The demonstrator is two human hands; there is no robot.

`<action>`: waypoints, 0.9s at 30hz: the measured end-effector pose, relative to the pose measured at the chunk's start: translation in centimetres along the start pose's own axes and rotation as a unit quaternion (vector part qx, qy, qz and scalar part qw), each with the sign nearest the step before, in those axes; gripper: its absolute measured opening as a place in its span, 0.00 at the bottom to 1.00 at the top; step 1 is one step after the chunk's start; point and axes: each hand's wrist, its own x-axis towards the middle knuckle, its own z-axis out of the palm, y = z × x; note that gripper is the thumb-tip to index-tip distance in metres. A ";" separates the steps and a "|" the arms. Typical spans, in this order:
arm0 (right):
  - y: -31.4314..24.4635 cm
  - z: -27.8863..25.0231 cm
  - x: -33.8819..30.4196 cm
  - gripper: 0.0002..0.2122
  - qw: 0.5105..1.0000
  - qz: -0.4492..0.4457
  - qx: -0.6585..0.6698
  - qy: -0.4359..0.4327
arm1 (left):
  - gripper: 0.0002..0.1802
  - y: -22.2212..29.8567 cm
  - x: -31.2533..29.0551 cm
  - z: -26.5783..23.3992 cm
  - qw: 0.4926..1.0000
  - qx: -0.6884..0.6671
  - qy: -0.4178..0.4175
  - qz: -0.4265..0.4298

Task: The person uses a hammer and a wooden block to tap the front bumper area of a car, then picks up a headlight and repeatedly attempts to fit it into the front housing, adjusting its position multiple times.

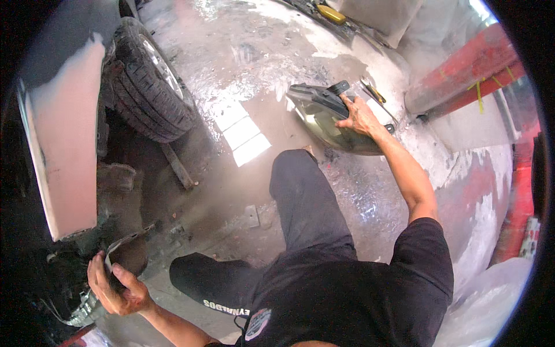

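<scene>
At the lower left, my left hand (118, 289) has its thumb and fingers closed around the edge of a curved brown-grey sheet (132, 254); whether it is loose or part of the car cannot be made out. To the right, my right hand (361, 118) reaches forward onto a car headlight (326, 124) resting on the floor. Its thumb lies spread over the clear yellowish lens, while the fingers grip the black housing by a mounting tab (338, 88). The lens side faces toward me.
On the left stands a car panel (66, 156) with a pinkish coating, beside a tyre (147, 87). Thin tools (373, 91) lie beyond the headlight. A red painted part (468, 69) with yellow tape lies at the right. A yellow object (331, 14) is at the far edge.
</scene>
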 end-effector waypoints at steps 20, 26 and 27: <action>-17.3 -25.4 -24.5 0.46 0.969 -0.172 -0.040 0.173 | 0.59 29.2 -4.7 26.5 0.003 -0.888 -0.303 -0.346; -9.0 -22.4 -29.2 0.53 0.888 -0.245 -0.023 0.389 | 0.37 24.7 1.3 20.3 0.207 -0.909 -0.199 -0.301; -6.5 -21.3 -29.9 0.55 0.862 -0.252 -0.038 0.438 | 0.36 23.9 2.3 18.3 0.164 -0.911 -0.197 -0.322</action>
